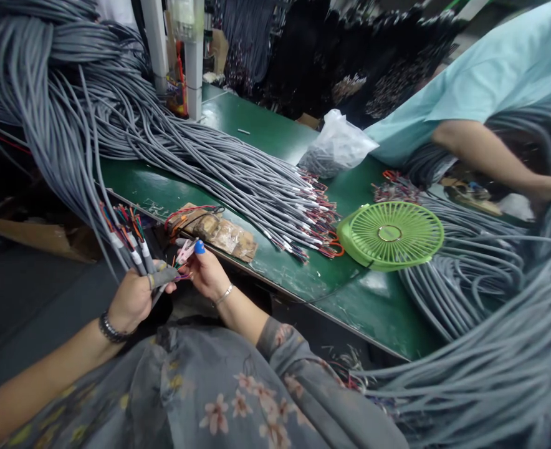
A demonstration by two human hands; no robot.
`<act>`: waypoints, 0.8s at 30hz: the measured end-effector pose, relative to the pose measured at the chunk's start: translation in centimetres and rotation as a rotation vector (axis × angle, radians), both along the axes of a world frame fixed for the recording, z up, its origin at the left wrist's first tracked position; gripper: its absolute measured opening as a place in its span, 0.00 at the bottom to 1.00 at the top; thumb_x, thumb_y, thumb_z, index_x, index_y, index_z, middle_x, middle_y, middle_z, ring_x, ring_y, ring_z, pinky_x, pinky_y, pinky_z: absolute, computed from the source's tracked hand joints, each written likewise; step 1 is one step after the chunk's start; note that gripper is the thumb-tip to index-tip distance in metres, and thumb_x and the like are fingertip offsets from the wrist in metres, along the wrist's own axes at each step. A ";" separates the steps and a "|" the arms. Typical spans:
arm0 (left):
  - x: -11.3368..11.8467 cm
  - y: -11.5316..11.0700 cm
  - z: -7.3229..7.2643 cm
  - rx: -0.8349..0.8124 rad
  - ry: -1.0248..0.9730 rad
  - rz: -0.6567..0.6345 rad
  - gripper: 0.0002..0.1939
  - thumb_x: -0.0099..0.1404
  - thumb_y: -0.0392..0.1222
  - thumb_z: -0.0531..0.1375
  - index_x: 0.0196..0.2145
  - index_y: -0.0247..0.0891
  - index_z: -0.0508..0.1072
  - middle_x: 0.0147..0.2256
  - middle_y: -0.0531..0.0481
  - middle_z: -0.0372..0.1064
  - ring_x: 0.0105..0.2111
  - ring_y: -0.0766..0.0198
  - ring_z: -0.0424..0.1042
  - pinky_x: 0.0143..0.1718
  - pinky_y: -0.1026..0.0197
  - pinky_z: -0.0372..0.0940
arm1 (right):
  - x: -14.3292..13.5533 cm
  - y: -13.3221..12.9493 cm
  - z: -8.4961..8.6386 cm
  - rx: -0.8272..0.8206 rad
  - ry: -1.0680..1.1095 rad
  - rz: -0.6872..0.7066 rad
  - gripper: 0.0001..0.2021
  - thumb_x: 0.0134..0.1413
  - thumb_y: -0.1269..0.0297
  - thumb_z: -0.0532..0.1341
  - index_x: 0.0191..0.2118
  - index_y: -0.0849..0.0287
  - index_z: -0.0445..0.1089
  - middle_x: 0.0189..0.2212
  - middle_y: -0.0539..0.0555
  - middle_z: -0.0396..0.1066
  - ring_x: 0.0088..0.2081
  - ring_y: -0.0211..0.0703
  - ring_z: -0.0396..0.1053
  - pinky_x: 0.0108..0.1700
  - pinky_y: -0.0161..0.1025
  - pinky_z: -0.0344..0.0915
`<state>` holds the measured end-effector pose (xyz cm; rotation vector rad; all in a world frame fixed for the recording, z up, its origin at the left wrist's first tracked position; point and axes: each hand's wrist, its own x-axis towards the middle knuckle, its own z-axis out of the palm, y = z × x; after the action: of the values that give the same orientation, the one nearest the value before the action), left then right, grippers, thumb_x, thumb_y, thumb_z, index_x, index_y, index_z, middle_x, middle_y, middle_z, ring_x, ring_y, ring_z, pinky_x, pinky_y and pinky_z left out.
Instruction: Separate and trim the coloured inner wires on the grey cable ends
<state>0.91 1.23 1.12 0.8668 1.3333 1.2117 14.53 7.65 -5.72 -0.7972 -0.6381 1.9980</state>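
Observation:
My left hand (133, 299), with a grey cover on a finger, is closed around several grey cables (141, 259). Their white-banded ends fan out into thin coloured wires (124, 218) above the fist. One cable end points toward my right hand (209, 274), its coloured wires (182, 272) spread between both hands. A small pink clip-like tool (185, 251) sits in the fingers of my right hand, beside the blue-covered thumb. Its lower part and the other right fingers are partly hidden.
A big bundle of grey cables (219, 165) lies across the green table (345, 305). Nearby are a taped cardboard piece (222, 234), a green fan (390, 234) and a plastic bag (336, 146). A person in a light blue top (490, 81) reaches among more cables at right.

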 end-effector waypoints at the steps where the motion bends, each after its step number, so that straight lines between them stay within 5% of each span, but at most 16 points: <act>1: 0.0 0.0 -0.1 0.003 0.004 -0.008 0.13 0.41 0.49 0.76 0.13 0.42 0.78 0.15 0.49 0.72 0.18 0.63 0.68 0.24 0.59 0.64 | -0.1 0.1 0.2 -0.024 0.023 -0.011 0.24 0.65 0.38 0.76 0.37 0.57 0.80 0.31 0.51 0.79 0.33 0.40 0.75 0.36 0.35 0.74; 11: -0.5 -1.1 -0.6 0.028 0.059 -0.034 0.19 0.45 0.54 0.80 0.16 0.40 0.79 0.17 0.49 0.73 0.20 0.62 0.70 0.27 0.57 0.66 | 0.5 -0.3 1.8 -0.126 0.048 0.051 0.27 0.70 0.35 0.70 0.34 0.57 0.76 0.28 0.51 0.78 0.28 0.39 0.72 0.30 0.33 0.73; 17: -0.3 -1.8 -0.3 0.054 0.071 0.053 0.17 0.45 0.52 0.78 0.15 0.42 0.79 0.17 0.50 0.74 0.21 0.60 0.72 0.30 0.57 0.67 | 0.6 -0.6 1.8 -0.084 0.028 0.022 0.19 0.68 0.48 0.76 0.34 0.57 0.76 0.27 0.49 0.76 0.27 0.36 0.69 0.30 0.30 0.71; 24: 0.4 -1.1 -0.6 0.068 0.042 0.113 0.16 0.45 0.52 0.78 0.18 0.42 0.79 0.17 0.51 0.73 0.21 0.59 0.71 0.30 0.56 0.68 | 0.9 -0.5 1.7 -0.054 0.005 0.022 0.19 0.67 0.46 0.76 0.39 0.58 0.80 0.29 0.49 0.77 0.28 0.36 0.68 0.31 0.31 0.71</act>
<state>1.26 0.13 0.52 0.8796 1.3968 1.3394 15.40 7.16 -4.06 -0.8209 -0.5947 2.0441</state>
